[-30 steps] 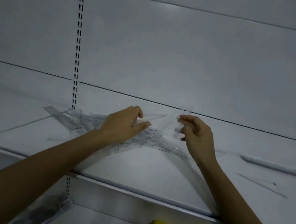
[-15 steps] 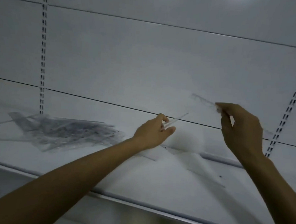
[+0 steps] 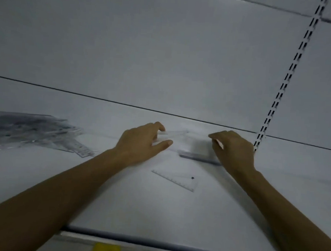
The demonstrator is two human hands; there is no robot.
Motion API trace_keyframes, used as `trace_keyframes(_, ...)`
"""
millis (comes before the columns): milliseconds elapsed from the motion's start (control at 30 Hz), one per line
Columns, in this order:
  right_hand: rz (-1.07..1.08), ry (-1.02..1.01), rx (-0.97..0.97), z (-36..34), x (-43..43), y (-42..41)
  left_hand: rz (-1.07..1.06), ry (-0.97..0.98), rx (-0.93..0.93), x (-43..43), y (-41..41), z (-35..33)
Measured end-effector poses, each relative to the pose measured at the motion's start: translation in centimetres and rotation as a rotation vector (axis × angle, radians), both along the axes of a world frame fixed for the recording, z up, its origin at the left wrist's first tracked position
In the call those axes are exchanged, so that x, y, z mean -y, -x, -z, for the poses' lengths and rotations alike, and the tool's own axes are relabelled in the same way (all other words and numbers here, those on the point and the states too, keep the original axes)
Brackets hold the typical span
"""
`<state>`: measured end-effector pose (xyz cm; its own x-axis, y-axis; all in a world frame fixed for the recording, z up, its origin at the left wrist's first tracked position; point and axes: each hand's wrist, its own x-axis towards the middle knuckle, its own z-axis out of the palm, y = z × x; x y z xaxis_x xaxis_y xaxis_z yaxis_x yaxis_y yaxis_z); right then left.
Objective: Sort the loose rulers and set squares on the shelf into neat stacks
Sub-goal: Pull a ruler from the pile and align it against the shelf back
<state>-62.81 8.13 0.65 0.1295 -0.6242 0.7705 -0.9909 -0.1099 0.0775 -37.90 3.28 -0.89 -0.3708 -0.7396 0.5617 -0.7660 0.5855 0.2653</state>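
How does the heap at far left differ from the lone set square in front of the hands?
The heap is many overlapping pieces pointing different ways; the set square is one piece lying alone. The heap looks dark and dense; the set square is faint. Both are clear plastic, lying flat.

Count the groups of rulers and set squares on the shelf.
3: a jumbled pile far left, a stack between the left hand and right hand, a lone set square nearer the front. More may be hidden.
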Motion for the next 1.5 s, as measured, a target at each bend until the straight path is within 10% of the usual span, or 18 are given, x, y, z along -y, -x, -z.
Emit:
trace_keyframes(167,0.09,-0.523,0.071,2.9,1.7,1.1,-0.014,-0.052,-0.092,1.3,-0.9,-0.3)
trace_keyframes(500,-0.003,-0.339,0.088,2.1,1.5,1.1,0.057,-0.074,0.162,1.3,0.5,0.5)
trace_keyframes(700,-0.474,-0.085,0.029,1.2,-0.9,-4.5,0.067,-0.084,0.14,1.0,0.4,0.0)
trace_keyframes(933,-0.572,-0.057,0.512,1.0,-1.2,-5.3,0.413,-0.419,-0.389,-0.6,2.0,0.1)
trace_keyframes(1167,-0.515,0.04,0.121,1.6,-1.3,-5.5,0.39,-0.684,-0.759,-1.6,2.5,-1.2)
trace_keyframes(1500,-0.746,-0.394,0.777,0.9,-2.1,-6.5,0.487,-0.213,-0.519,-1.8,2.1,-0.1)
